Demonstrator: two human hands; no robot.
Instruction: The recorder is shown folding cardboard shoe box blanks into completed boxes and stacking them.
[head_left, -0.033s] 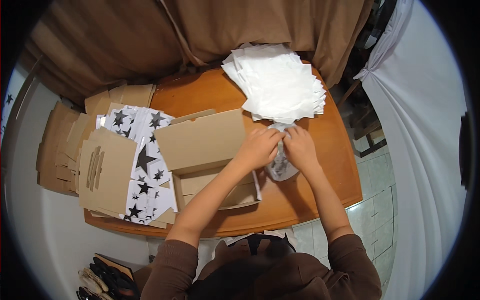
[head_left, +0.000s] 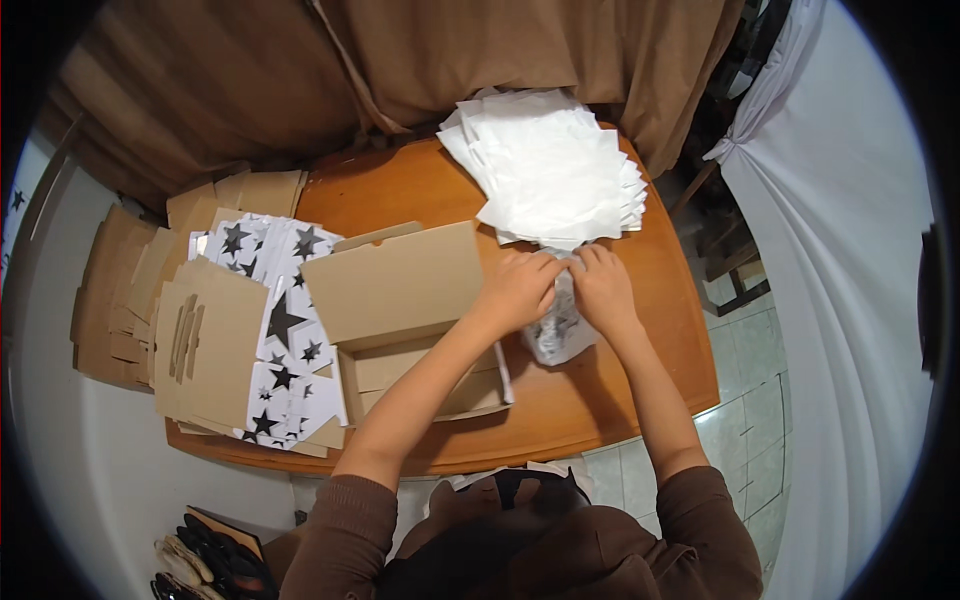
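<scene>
A small bundle (head_left: 560, 335) in thin whitish wrapping lies on the table, and greyish dark patches show through it. What is inside cannot be made out. My left hand (head_left: 520, 287) and my right hand (head_left: 603, 288) meet at its far end, fingers bent and closed on the wrapping. The fingertips partly hide the gripped edge. Just left of the bundle stands an open cardboard box (head_left: 395, 290), its lid raised toward the far side; my left forearm crosses over it. Beyond my hands lies a stack of white paper sheets (head_left: 555, 175).
Flat cardboard pieces (head_left: 210, 340) and white card with black stars (head_left: 285, 320) are piled on the left of the wooden table (head_left: 650, 350). A brown curtain (head_left: 450, 50) hangs behind it and a white cloth (head_left: 810, 250) on the right. Shoes (head_left: 215, 555) are at the lower left.
The whole view has shifted slightly, moving the table and its things a little left in the picture. Both hands keep their hold on the bundle's far end.
</scene>
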